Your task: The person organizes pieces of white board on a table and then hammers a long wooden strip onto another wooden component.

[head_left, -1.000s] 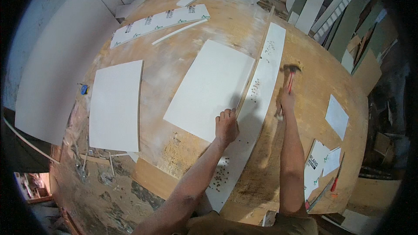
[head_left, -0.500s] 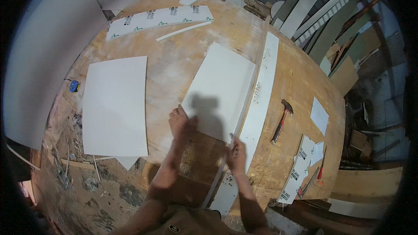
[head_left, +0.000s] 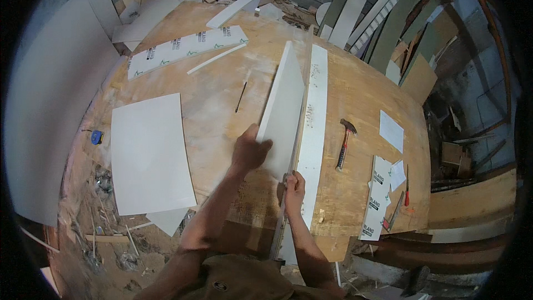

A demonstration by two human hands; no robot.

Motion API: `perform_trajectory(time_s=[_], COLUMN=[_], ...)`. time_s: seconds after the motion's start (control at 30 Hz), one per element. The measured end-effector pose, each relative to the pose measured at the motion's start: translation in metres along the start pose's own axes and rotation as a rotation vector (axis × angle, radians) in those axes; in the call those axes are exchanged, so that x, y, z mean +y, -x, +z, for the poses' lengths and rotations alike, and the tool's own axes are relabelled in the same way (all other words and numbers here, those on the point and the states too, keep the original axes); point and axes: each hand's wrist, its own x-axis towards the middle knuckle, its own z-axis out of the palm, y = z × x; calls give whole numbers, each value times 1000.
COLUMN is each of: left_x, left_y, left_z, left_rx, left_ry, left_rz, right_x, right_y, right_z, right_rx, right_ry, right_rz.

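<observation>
A white board (head_left: pixel 284 114) stands tilted up on its right long edge, its left edge raised off the wooden table. My left hand (head_left: pixel 250 149) is closed round that raised edge near its close end, thumb on the upper face. My right hand (head_left: pixel 294 188) has its fingers curled at the board's near right corner, beside a long narrow rail (head_left: pixel 304 105). To the right of the rail runs a long white strip (head_left: pixel 312 100) dotted with crumbs. A thin dark pencil-like stick (head_left: pixel 241 97) lies left of the board.
Left lies another white panel (head_left: pixel 150 155), with a blue tape measure (head_left: pixel 96 137) beside it. A hammer (head_left: pixel 345 144) rests right of the strip, near paper sheets (head_left: pixel 391 131) and a printed offcut (head_left: pixel 375 200). Farther back lies a printed white board (head_left: pixel 189 50). Planks (head_left: pixel 355 5) lean beyond the table.
The board has gone from lying flat to tilted, its left edge lifted by my left hand. The thin dark stick has come into sight. The view has shifted a little.
</observation>
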Motion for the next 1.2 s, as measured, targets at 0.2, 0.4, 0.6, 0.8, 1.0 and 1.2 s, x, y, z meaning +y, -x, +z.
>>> perform_trajectory(time_s=[0.2,0.4,0.6,0.8,1.0,1.2], left_x=[37,18,-14,-30,-102,-241], left_y=[110,140,177,204,221,278], left_z=[13,164,323,347,130,-201], left_rx=[-121,-315,-521,-649,-123,845], left_ry=[25,278,195,-28,542,-433], left_rz=[42,158,122,330,281,-168], right_x=[19,97,169,185,135,62], right_y=[42,52,58,65,64,80], right_z=[-92,-282,-412,-461,-463,-279], right_rx=[-29,-80,286,485,411,321], right_ry=[-638,71,39,623,1260,684], right_rz=[436,5,194,143,-311,-415])
